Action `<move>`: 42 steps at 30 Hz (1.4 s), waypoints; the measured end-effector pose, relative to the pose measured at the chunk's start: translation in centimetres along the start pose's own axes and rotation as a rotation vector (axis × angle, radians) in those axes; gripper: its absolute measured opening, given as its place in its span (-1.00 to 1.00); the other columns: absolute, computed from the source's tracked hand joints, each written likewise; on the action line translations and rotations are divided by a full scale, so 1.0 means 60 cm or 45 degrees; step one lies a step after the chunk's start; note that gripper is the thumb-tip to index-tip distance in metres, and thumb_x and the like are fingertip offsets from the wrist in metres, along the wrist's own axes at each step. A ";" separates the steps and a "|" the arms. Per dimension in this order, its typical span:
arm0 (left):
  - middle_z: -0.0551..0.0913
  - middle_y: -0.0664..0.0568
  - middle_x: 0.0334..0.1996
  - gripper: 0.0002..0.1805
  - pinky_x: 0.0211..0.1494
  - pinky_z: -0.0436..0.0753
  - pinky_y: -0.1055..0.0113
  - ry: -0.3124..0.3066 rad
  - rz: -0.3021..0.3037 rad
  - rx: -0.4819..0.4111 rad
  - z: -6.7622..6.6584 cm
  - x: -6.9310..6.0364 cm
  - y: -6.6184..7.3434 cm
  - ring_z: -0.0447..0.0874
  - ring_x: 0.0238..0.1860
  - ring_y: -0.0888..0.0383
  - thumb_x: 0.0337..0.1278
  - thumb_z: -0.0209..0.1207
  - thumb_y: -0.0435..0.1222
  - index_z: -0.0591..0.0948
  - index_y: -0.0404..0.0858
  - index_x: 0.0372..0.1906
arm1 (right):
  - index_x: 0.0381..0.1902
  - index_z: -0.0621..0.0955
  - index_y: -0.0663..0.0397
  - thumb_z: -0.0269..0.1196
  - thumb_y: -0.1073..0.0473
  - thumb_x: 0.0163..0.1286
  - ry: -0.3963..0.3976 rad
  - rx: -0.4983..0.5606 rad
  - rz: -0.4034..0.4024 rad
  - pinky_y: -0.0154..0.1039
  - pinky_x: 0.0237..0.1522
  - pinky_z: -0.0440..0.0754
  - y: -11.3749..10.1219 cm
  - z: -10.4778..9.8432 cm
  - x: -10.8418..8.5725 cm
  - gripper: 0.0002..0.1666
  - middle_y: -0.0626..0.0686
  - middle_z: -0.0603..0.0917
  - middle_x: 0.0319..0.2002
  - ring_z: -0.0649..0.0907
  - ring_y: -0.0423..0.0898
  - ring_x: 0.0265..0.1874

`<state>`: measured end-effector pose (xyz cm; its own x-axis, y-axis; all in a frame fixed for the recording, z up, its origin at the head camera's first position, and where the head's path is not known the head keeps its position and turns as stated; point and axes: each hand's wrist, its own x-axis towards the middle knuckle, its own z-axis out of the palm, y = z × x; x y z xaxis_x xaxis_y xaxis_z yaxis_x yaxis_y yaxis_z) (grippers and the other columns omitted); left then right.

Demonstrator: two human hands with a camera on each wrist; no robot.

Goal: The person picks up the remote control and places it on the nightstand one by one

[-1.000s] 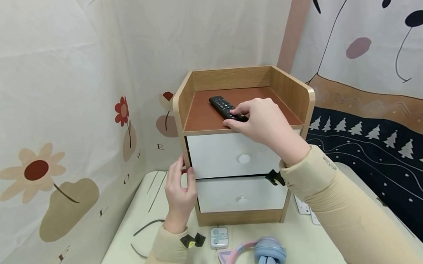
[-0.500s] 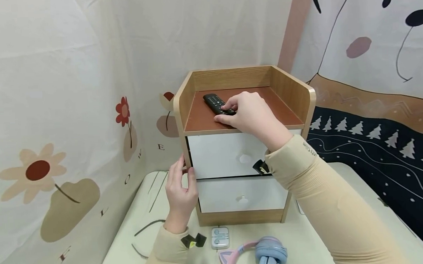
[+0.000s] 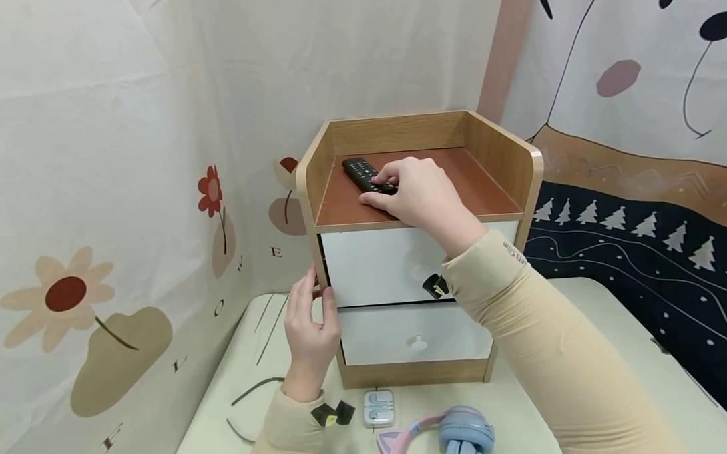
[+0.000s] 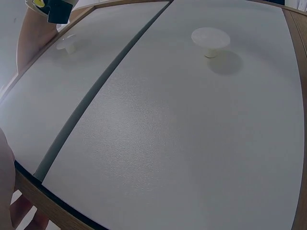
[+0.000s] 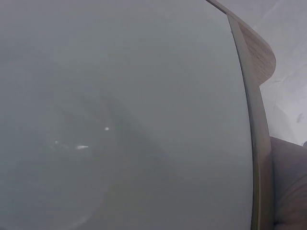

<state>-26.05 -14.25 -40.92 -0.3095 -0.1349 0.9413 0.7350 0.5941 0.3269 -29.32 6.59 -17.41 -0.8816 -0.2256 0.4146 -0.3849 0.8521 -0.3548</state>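
black remote [image 3: 359, 173] in the right hand [image 3: 419, 190]

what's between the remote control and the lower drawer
In the head view, going down from the remote control: the right thumb, the brown shelf's front edge, then the upper white drawer.

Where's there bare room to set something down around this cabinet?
On the top shelf, between the right hand and the right side wall; also on the table, between the right sleeve and dark tree-print cloth. It's crowded at the shelf's left, by the remote, and before the lower drawer, with earphone case and headphones.
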 end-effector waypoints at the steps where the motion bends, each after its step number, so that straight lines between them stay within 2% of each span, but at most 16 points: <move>1: 0.74 -0.38 0.16 -0.43 0.29 0.63 0.64 -0.003 -0.011 -0.001 -0.001 0.000 0.001 0.76 0.13 -0.22 0.39 0.25 -0.56 0.55 -0.51 0.47 | 0.20 0.83 -0.19 0.50 -0.30 0.42 0.004 -0.002 -0.001 0.00 0.16 0.74 0.000 0.001 -0.001 -0.46 0.05 0.87 0.11 0.78 0.05 0.10; 5: 0.74 -0.36 0.18 -0.44 0.27 0.67 0.56 -0.005 -0.042 -0.011 -0.001 0.001 0.003 0.76 0.15 -0.21 0.42 0.25 -0.54 0.55 -0.50 0.48 | 0.24 0.81 -0.22 0.49 -0.33 0.42 0.016 -0.003 -0.007 0.02 0.21 0.74 -0.001 0.001 -0.004 -0.43 0.06 0.85 0.15 0.78 0.05 0.14; 9: 0.75 -0.36 0.16 -0.42 0.18 0.75 0.44 0.014 -0.013 -0.012 0.002 -0.003 0.005 0.78 0.08 -0.18 0.37 0.26 -0.56 0.56 -0.49 0.47 | 0.27 0.80 -0.21 0.48 -0.34 0.43 0.017 -0.013 -0.014 0.03 0.22 0.74 0.001 0.002 -0.010 -0.41 0.06 0.85 0.17 0.78 0.06 0.15; 16: 0.75 -0.36 0.12 -0.42 0.17 0.73 0.51 0.028 0.007 -0.017 0.002 -0.010 0.012 0.78 0.03 -0.17 0.33 0.26 -0.59 0.57 -0.51 0.45 | 0.30 0.76 -0.11 0.51 -0.32 0.41 0.024 0.016 -0.035 0.05 0.29 0.73 0.007 0.006 -0.019 -0.34 0.07 0.85 0.22 0.80 0.06 0.21; 22: 0.75 -0.37 0.13 -0.44 0.20 0.69 0.56 0.019 -0.029 -0.020 0.000 -0.008 0.014 0.77 0.02 -0.19 0.37 0.24 -0.58 0.56 -0.53 0.45 | 0.30 0.75 -0.03 0.52 -0.31 0.40 0.115 0.066 -0.081 0.06 0.32 0.71 0.006 0.004 -0.028 -0.30 0.09 0.83 0.23 0.76 0.11 0.24; 24: 0.75 -0.37 0.14 -0.45 0.23 0.66 0.60 0.019 -0.043 -0.027 0.000 -0.007 0.013 0.76 0.03 -0.20 0.38 0.24 -0.58 0.56 -0.54 0.45 | 0.31 0.74 0.00 0.50 -0.28 0.44 0.187 0.066 -0.123 0.08 0.31 0.71 0.008 0.006 -0.036 -0.33 0.11 0.82 0.22 0.75 0.13 0.22; 27: 0.74 -0.37 0.15 -0.45 0.24 0.65 0.60 0.017 -0.039 -0.027 0.000 -0.006 0.012 0.76 0.06 -0.20 0.37 0.25 -0.59 0.56 -0.54 0.44 | 0.30 0.74 0.06 0.48 -0.19 0.49 0.370 0.061 -0.232 0.12 0.25 0.72 0.017 0.015 -0.054 -0.39 0.16 0.81 0.19 0.74 0.18 0.17; 32: 0.75 -0.36 0.15 -0.44 0.19 0.74 0.44 0.001 -0.005 -0.002 0.001 -0.004 0.010 0.77 0.05 -0.19 0.36 0.26 -0.59 0.56 -0.53 0.44 | 0.25 0.75 0.15 0.47 -0.02 0.52 0.709 0.094 -0.478 0.08 -0.01 0.74 0.044 0.034 -0.086 -0.51 0.22 0.82 0.06 0.73 0.21 -0.02; 36: 0.75 -0.37 0.14 -0.42 0.13 0.78 0.36 0.006 0.024 0.009 0.000 -0.002 0.008 0.78 0.03 -0.18 0.34 0.27 -0.58 0.56 -0.52 0.45 | 0.19 0.75 0.20 0.43 0.09 0.51 0.868 0.194 -0.644 -0.04 -0.09 0.74 0.068 0.044 -0.110 -0.59 0.24 0.81 -0.05 0.73 0.16 -0.17; 39: 0.75 -0.38 0.13 -0.41 0.08 0.79 0.31 0.019 0.045 0.014 -0.001 -0.001 0.006 0.78 0.01 -0.17 0.32 0.27 -0.59 0.56 -0.51 0.45 | 0.17 0.75 0.23 0.40 0.10 0.50 0.960 0.267 -0.694 -0.20 -0.03 0.70 0.085 0.049 -0.131 -0.59 0.25 0.80 -0.09 0.73 0.15 -0.19; 42: 0.75 -0.38 0.13 -0.43 0.09 0.79 0.32 0.023 0.046 0.015 -0.002 0.001 0.004 0.78 0.01 -0.18 0.33 0.27 -0.59 0.57 -0.53 0.44 | 0.13 0.77 0.25 0.35 0.02 0.52 1.081 0.344 -0.680 -0.40 0.00 0.63 0.102 0.053 -0.151 -0.56 0.26 0.81 -0.10 0.73 0.15 -0.23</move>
<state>-25.85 -14.21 -40.75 -0.2719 -0.1271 0.9539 0.7385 0.6080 0.2916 -24.54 12.36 -25.99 -0.1361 -0.0464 0.9896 -0.8093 0.5814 -0.0840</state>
